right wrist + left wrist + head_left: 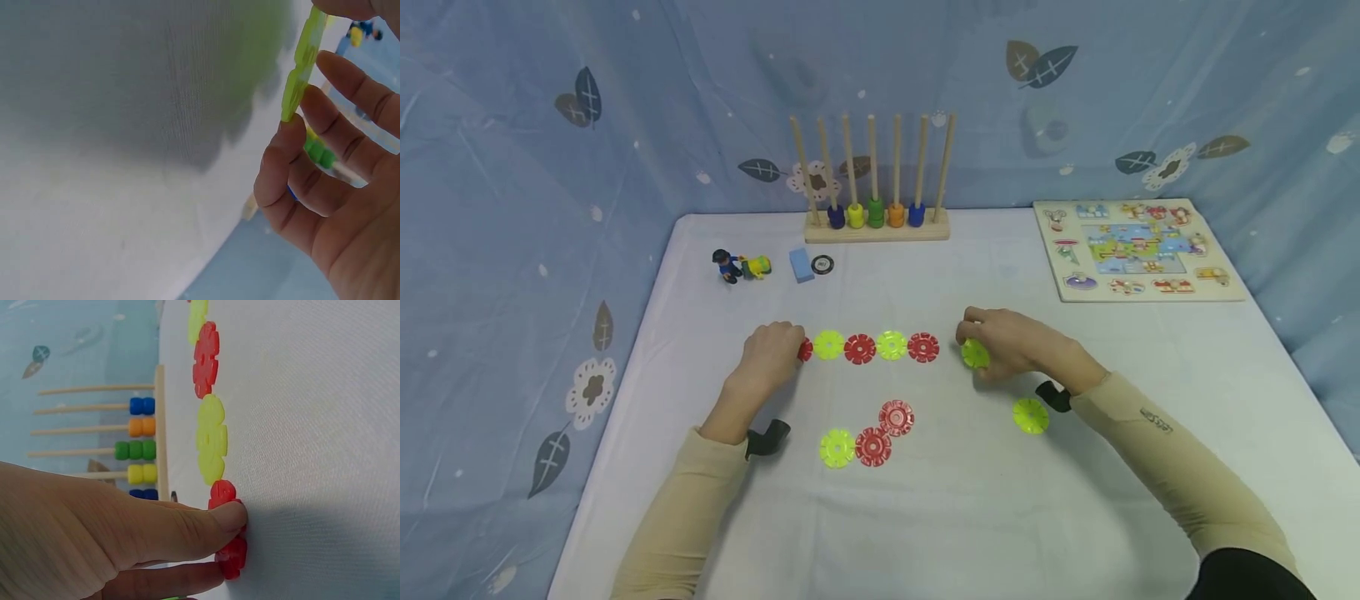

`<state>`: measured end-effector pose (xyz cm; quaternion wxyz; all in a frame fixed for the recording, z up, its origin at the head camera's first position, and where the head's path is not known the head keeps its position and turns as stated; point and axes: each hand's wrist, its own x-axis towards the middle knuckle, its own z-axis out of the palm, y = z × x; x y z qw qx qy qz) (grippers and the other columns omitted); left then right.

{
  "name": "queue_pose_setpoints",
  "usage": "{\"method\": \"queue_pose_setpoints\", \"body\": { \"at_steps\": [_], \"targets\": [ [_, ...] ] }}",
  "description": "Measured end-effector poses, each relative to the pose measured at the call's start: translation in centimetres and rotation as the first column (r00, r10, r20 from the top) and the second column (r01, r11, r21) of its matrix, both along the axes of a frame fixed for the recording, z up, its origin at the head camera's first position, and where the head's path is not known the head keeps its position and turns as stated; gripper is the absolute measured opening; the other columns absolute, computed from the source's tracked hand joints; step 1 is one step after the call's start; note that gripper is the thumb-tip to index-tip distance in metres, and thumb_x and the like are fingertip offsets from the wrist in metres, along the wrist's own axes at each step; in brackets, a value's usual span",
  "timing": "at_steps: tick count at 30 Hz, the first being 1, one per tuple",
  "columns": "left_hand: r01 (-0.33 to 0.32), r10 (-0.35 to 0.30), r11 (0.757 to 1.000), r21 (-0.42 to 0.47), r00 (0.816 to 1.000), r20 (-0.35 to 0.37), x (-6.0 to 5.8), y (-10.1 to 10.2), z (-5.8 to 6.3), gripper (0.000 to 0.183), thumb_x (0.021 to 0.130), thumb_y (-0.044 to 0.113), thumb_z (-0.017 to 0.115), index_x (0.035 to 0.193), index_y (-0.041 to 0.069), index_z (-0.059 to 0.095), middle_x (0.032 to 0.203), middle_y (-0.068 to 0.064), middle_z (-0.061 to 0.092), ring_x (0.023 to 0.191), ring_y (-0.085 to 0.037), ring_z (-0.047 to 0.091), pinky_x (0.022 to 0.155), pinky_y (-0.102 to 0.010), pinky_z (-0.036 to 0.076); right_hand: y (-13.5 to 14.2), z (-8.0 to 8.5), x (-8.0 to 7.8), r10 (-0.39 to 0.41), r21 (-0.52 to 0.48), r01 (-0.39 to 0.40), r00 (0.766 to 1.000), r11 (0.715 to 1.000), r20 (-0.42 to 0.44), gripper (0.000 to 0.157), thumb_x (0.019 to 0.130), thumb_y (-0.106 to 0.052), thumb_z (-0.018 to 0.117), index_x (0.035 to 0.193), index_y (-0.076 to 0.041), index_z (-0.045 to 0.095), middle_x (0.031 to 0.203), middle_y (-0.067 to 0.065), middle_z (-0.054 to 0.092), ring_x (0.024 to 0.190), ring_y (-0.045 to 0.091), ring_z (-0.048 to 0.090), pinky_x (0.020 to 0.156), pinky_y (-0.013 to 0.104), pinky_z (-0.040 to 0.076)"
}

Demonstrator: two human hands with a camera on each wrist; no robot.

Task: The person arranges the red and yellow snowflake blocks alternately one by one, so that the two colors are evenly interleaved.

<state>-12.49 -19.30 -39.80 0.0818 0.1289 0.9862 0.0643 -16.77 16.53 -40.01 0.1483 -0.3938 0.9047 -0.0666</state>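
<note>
The right hand [1011,340] pinches a yellow-green disc [975,353] in its fingers, just to the right of a row of discs [860,349] whose long axis runs left to right on the desk [962,517]; the row's end red disc [923,347] lies apart from it, leftward, nearer this hand than the other. The left hand [767,358] pinches the far-left red disc [807,349]. The row shows three red, two yellow-green. Nearer the person lie two red discs [873,447], one yellow-green disc beside them [837,448] and a lone yellow-green disc [1031,416] rightward: five of each colour visible. Beyond are one seven-peg stand [877,232] and one puzzle board [1138,250].
</note>
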Motion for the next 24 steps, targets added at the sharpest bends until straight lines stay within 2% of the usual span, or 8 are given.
{"method": "queue_pose_setpoints", "body": {
  "at_steps": [3,7,15,24],
  "targets": [
    [-0.005,0.005,1.000,-0.004,1.000,0.007,0.0,0.0,0.0,0.013,0.082,0.003,0.072,0.092,-0.002,0.068,0.076,-0.012,0.063,0.064,-0.022,0.050,0.061,-0.032,0.047,-0.6,-0.4,-1.2,0.006,-0.031,-0.005,1.000,1.000,0.030,0.044,0.069,-0.025,0.076,0.110,-0.017,0.063,0.103,-0.001,0.057,0.081,0.015,0.053,0.081,0.035,0.050],
    [-0.011,0.011,1.000,-0.012,1.000,0.020,-0.1,0.1,0.0,0.015,0.082,0.006,0.073,0.094,-0.002,0.068,0.078,-0.012,0.063,0.065,-0.022,0.050,0.063,-0.032,0.048,-1.4,-0.9,-1.9,-0.005,-0.052,0.008,0.998,0.999,0.057,0.044,0.070,-0.027,0.076,0.111,-0.019,0.064,0.102,-0.002,0.057,0.083,0.015,0.053,0.081,0.035,0.049],
    [-0.009,0.009,1.000,-0.020,1.000,0.014,-0.1,0.1,0.0,0.019,0.081,0.008,0.075,0.096,-0.001,0.069,0.080,-0.012,0.065,0.066,-0.022,0.052,0.065,-0.033,0.049,-2.0,-1.4,-2.3,-0.037,-0.030,0.040,0.995,0.999,0.092,0.046,0.070,-0.029,0.076,0.113,-0.022,0.063,0.106,-0.003,0.057,0.087,0.015,0.053,0.084,0.036,0.048],
    [-0.012,0.012,1.000,-0.005,1.000,0.001,0.0,0.0,0.1,0.017,0.080,0.007,0.076,0.093,-0.002,0.069,0.077,-0.012,0.064,0.064,-0.022,0.051,0.063,-0.033,0.049,-2.3,-1.1,-2.3,-0.050,-0.037,0.054,0.993,0.998,0.110,0.048,0.071,-0.031,0.076,0.116,-0.022,0.064,0.111,-0.002,0.058,0.092,0.016,0.054,0.089,0.037,0.049]
  ]
}}
